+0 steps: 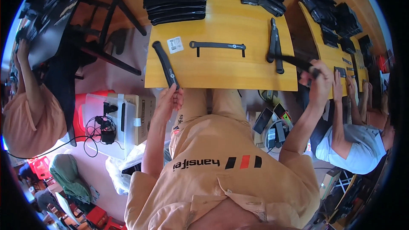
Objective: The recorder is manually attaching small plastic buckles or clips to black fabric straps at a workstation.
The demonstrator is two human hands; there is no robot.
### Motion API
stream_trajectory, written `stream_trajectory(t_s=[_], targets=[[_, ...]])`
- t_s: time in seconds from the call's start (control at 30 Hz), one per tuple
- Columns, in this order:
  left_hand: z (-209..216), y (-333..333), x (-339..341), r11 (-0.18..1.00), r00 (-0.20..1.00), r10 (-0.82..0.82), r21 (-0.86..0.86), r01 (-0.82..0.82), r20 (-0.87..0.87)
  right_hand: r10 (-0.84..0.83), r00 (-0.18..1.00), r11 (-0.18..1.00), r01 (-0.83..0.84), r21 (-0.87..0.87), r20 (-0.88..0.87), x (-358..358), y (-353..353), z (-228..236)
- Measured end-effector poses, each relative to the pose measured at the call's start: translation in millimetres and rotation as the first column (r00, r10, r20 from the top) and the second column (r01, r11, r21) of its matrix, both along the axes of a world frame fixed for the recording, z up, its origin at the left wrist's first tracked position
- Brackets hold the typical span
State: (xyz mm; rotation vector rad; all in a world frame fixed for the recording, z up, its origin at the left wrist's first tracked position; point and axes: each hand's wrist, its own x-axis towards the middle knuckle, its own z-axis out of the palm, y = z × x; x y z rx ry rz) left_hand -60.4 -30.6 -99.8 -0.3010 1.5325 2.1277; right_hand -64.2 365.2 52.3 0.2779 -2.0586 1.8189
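While the yellow surface [221,71] spans upper centre, the right hand [320,76], centre right, grips a blurred black strip [299,64]. The left hand [171,98], centre left, pinches a dark strap [165,65], probably light and pliable, sensibly by its end.

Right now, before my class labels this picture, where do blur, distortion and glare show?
In the head view, the dark strip at the right hand looks smeared, probably by motion; in the same view, the middle strap is crisper, fisheye distortion curves the scene toward a dark rim, and pale glare brightens the floor at lower left.
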Motion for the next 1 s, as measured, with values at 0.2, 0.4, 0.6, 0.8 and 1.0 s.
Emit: stream_trajectory(t_s=[0.2,0.4,0.6,0.8,1.0], targets=[[-8,5,9,0.979,0.957,0.076,-0.202,-0.019,0.279,-0.250,0.967,0.768,0.224,0.600,-0.040,7,-17,13],[48,-17,9,0.940,0.988,-0.146,-0.303,0.154,0.051,-0.166,0.964,0.632,0.266,0.728,-0.208,15,-21,19],[150,84,-17,0.934,0.551,-0.254,-0.349,-0.073,-0.795,0.390,0.900,0.617,-0.097,0.781,-0.196,10,-76,15],[122,104,-31,0.790,0.746,-0.610,-0.131,0.599,-0.268,0.398,0.875,0.658,-0.062,0.751,-0.277,6,-72,-4],[90,111,-42,0.866,0.787,-0.475,-0.368,0.339,-0.394,0.242,0.908,0.969,-0.211,-0.126,0.342,2,-73,-56]])
